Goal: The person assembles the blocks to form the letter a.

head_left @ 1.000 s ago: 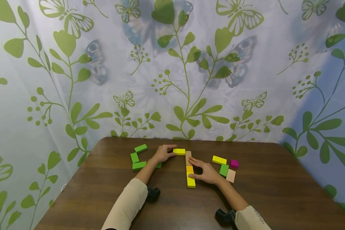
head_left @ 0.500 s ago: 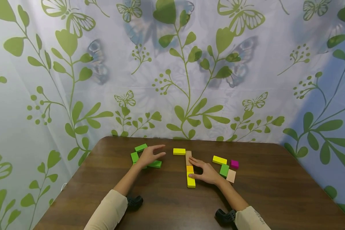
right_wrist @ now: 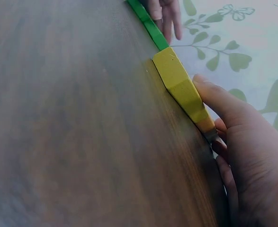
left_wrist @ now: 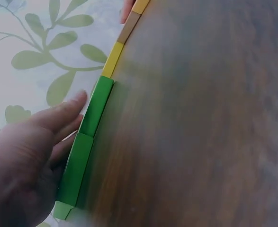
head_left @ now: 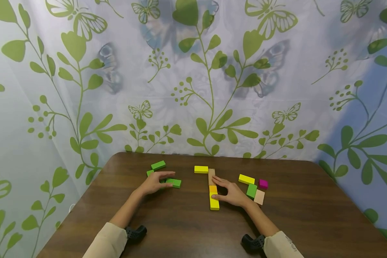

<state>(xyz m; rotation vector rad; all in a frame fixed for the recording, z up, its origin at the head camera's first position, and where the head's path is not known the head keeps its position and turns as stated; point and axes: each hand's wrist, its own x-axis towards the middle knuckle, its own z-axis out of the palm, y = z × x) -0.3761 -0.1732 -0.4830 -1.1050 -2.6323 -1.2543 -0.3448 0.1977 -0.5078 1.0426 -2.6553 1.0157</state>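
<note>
In the head view my left hand (head_left: 154,182) is over the green blocks on the left side. Its fingers are extended and spread from the thumb, with the thumb tip right at a green block (head_left: 173,183). More green blocks, such as the far one (head_left: 158,165), lie around that hand and are partly hidden by it. My right hand (head_left: 230,191) rests along a straight row of blocks: its fingertips touch a tan block (head_left: 211,176), and its thumb is at a yellow block (head_left: 214,203). An orange block (head_left: 213,189) sits between those two. At the row's far end, another yellow block (head_left: 201,169) extends leftward.
Right of the right hand lie a yellow block (head_left: 246,179), a magenta cube (head_left: 263,184), a green block (head_left: 251,191) and a light tan block (head_left: 259,197). The brown wooden table (head_left: 187,229) ends at a patterned curtain (head_left: 193,118) behind it.
My left hand has left the far yellow block and moved left and nearer to me, to the green blocks. The right hand stays in place at the row.
</note>
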